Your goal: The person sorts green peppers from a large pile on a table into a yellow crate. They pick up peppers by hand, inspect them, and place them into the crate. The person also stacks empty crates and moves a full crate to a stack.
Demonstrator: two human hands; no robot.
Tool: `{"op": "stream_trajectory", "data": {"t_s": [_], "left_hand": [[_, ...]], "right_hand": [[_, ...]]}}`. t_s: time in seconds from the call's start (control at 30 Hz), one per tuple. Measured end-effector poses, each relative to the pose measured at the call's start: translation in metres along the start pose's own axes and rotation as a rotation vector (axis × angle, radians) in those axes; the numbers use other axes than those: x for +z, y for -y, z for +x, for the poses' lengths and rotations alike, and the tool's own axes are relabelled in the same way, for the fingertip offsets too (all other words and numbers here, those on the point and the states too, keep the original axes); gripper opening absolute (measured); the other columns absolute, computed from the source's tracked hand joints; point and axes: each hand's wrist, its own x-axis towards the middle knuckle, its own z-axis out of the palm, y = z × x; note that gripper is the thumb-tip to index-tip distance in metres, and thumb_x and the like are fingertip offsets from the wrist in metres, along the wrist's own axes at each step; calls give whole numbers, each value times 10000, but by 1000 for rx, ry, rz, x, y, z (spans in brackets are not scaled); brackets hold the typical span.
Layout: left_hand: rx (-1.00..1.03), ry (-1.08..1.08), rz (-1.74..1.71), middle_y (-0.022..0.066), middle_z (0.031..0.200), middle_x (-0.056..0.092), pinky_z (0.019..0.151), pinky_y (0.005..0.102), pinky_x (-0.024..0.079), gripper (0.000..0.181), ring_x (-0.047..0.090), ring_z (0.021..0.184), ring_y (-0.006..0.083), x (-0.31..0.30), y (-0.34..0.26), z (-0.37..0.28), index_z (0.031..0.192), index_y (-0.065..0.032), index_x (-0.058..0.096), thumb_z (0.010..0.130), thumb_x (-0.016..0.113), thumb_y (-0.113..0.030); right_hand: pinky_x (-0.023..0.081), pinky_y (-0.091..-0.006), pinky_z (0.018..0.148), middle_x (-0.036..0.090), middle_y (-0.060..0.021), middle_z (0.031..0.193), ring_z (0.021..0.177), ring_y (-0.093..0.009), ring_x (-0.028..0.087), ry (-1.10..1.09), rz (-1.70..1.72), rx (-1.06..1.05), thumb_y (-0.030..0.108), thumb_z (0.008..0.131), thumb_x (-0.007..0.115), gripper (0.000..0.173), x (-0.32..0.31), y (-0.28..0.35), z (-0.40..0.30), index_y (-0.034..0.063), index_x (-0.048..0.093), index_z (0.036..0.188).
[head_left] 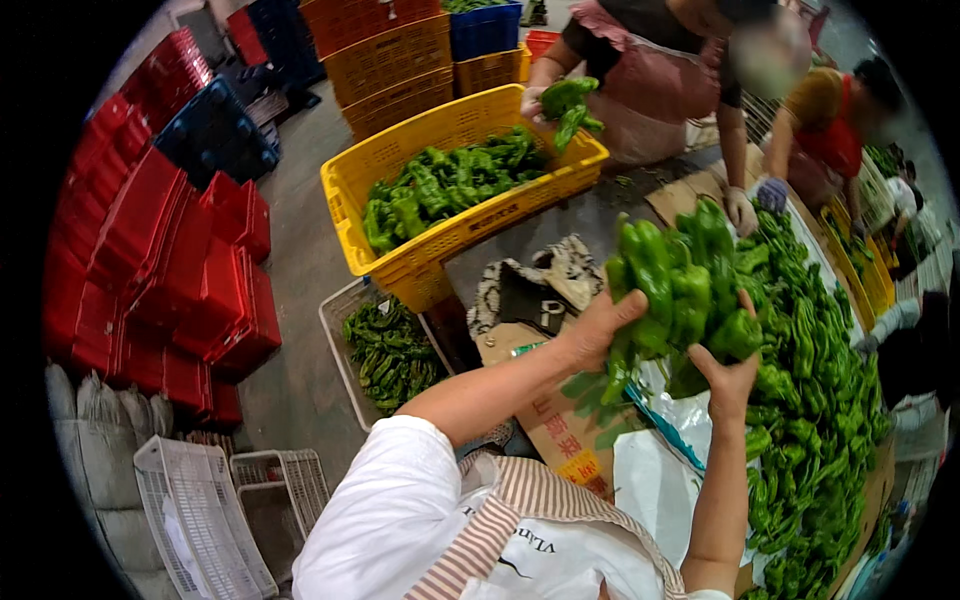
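Note:
My left hand (604,326) and my right hand (727,375) together hold a bunch of green peppers (675,289), one hand on each side, above the near left edge of a large heap of green peppers (806,405). That heap lies on white sheeting and cardboard on the work table. Left of the bunch, a yellow plastic crate (465,232) stands partly filled with green peppers. A white crate (326,330) with darker, wrinkled peppers sits lower, on the floor. Patterned cloth (499,289) and a printed cardboard sheet (562,442) lie near my left forearm.
Across the table a co-worker in a pink apron (645,97) holds peppers over the yellow crate, the other gloved hand at the heap. Further right are other workers. Red crates (142,262) are stacked at left, orange crates (390,60) behind, white baskets (199,517) at lower left.

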Motion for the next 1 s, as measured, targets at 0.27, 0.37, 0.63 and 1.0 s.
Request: {"op": "stream_trajectory", "data": {"t_s": [0.27,0.37,0.63,1.0], "left_hand": [[317,-292,4,76,1152,513,873,329,447,698,515,1042,187,-102,-136,-26,1236,-44,387,761,617,-501],[420,-312,39,123,1214,489,890,403,438,744,503,1079,253,-145,-180,-9,1257,-44,395,773,520,-596],[131,-1002,666,158,1432,119,975,527,283,1019,224,1289,334,-289,-240,49,1405,-126,15,720,639,-551],[413,-1180,1328,171,1250,426,980,397,307,497,398,1167,301,-298,-200,-21,1219,-2,441,813,591,-245]], "right_hand": [[386,-314,931,501,-110,1193,1072,-185,500,288,-28,-59,86,599,780,843,166,-32,123,58,336,1315],[366,-330,951,463,-139,1237,1113,-216,469,346,-157,-180,139,609,780,869,218,-47,181,65,302,1331],[372,-344,941,425,-162,1255,1142,-277,447,264,-437,-297,241,709,696,693,238,-75,259,59,368,1291],[438,-349,860,552,-92,1161,1061,-197,527,-98,-575,317,262,809,618,486,-36,-35,78,33,489,1218]]}}
